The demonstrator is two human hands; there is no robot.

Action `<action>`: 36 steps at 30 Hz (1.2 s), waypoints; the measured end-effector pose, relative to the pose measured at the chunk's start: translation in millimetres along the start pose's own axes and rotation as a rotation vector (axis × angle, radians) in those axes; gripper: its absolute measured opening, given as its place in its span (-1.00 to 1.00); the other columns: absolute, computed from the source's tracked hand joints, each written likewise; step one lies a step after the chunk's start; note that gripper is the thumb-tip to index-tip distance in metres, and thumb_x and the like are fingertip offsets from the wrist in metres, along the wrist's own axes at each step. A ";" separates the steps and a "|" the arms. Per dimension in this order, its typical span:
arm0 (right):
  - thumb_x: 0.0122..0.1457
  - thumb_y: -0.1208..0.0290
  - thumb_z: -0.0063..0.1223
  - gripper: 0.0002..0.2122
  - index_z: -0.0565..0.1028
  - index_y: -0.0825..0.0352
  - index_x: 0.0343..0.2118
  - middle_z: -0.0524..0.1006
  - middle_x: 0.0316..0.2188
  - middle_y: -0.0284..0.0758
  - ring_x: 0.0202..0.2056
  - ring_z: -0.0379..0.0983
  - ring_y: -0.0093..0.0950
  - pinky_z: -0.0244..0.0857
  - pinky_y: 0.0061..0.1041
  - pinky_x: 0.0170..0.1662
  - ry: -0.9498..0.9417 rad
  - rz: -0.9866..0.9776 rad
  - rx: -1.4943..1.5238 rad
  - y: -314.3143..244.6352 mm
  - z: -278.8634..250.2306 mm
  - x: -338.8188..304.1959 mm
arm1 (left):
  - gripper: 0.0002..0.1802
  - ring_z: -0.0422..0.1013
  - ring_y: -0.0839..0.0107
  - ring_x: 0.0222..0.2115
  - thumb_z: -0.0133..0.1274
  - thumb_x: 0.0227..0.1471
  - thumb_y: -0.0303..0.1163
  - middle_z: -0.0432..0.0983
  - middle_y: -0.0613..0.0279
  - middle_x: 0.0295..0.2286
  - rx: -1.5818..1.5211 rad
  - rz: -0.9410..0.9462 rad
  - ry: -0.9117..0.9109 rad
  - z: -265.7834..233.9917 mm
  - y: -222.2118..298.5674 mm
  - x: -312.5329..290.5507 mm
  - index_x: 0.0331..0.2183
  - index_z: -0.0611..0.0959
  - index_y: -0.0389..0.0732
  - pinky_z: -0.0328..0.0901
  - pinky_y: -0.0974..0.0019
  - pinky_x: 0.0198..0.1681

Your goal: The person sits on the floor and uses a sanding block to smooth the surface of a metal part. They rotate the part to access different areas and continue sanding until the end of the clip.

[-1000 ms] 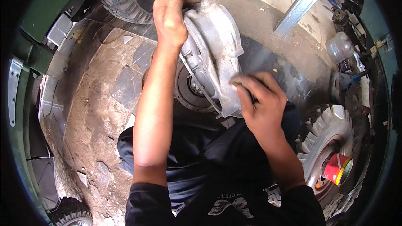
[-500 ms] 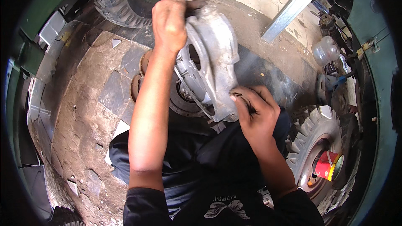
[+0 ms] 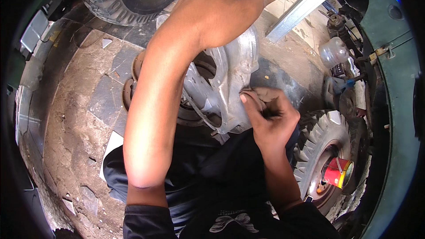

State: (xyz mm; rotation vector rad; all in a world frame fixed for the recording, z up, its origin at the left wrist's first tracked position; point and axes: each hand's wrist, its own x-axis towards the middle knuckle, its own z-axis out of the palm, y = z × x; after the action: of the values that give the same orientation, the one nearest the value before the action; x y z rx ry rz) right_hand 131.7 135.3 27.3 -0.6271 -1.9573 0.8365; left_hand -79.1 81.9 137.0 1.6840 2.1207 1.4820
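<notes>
A silver-grey cast metal housing (image 3: 243,64) with rounded openings is tilted in front of me above my lap. My left hand (image 3: 217,13) is raised over its upper part, thumb stretched out to the right. The other fingers are mostly hidden, and I see nothing held. At the housing's right edge, my right hand (image 3: 274,115) is closed in a pinch against the metal. A thin dark edge shows between thumb and forefinger, too small to name. Behind the housing lie round brownish metal parts (image 3: 128,93), partly covered by my left forearm.
A large tyre (image 3: 119,0) with a green rim stands at the upper left. To my right another wheel (image 3: 310,163) carries a red and yellow tin (image 3: 337,172). A metal post (image 3: 305,9) rises at upper right, near a clear plastic bottle (image 3: 333,52). Green panels flank both sides.
My left hand has let go of the housing's top edge and moved up and right, thumb extended. My right hand stays at the right edge, fingers curled tighter. The view has shifted slightly.
</notes>
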 end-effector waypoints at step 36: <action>0.05 0.67 0.46 -0.83 0.71 0.37 -0.29 0.70 -0.37 -0.29 -0.52 0.45 -0.65 0.29 -0.62 -0.45 0.028 -0.157 -0.046 11.7 -9.8 18.4 | -0.46 0.62 0.04 -0.46 0.46 -0.02 0.00 0.61 -0.12 -0.57 0.199 -0.060 0.091 4.0 -18.0 5.3 -0.37 0.80 -0.38 0.45 0.07 -0.26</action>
State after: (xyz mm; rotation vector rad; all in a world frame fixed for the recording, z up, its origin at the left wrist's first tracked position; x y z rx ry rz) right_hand 132.7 158.7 31.9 -0.5014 -1.9770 0.6837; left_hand -92.0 89.5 125.0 1.6224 2.4168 1.3986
